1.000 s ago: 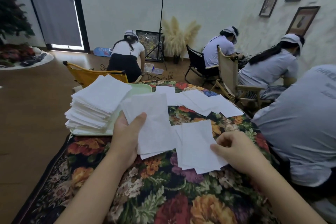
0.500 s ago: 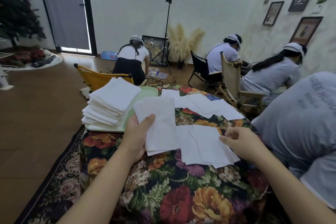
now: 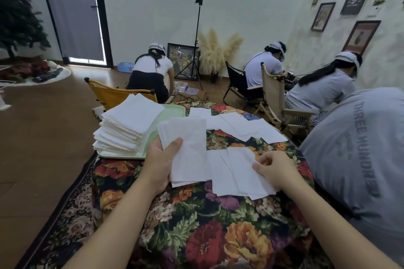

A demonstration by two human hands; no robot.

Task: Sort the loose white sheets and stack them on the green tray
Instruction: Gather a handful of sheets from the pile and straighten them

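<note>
Landmark: the green tray (image 3: 175, 109) sits on the far left part of the tabletop (image 3: 218, 225), which has a cloth with big flowers on it.
Big stack: a tall stack of white sheets (image 3: 131, 124) lies on the green tray and covers most of it. Only the tray's far right corner and near edge show.
Left hand: the left hand (image 3: 160, 164) is just beside the near right corner of the green tray. Its grip is closed on a small bunch of white sheets (image 3: 188, 148). The thumb lies on top of the bunch and the fingers are under it. The bunch is lifted up and leans over the tray's right edge.
Right hand: the right hand (image 3: 276, 169) is well to the right of the green tray. Its grip pinches the edge of the near loose sheets (image 3: 236, 174) with bent fingers.
Near loose sheets: they lie flat on the tabletop, to the right of the tray, and overlap each other.
Far loose sheets: more white sheets (image 3: 240, 125) lie spread out on the tabletop, right of the tray's far corner.
Yellow chair: a yellow chair (image 3: 113, 94) stands just behind the green tray.
Other person: a person in a grey shirt (image 3: 360, 159) sits far to the right of the tray, back turned.
</note>
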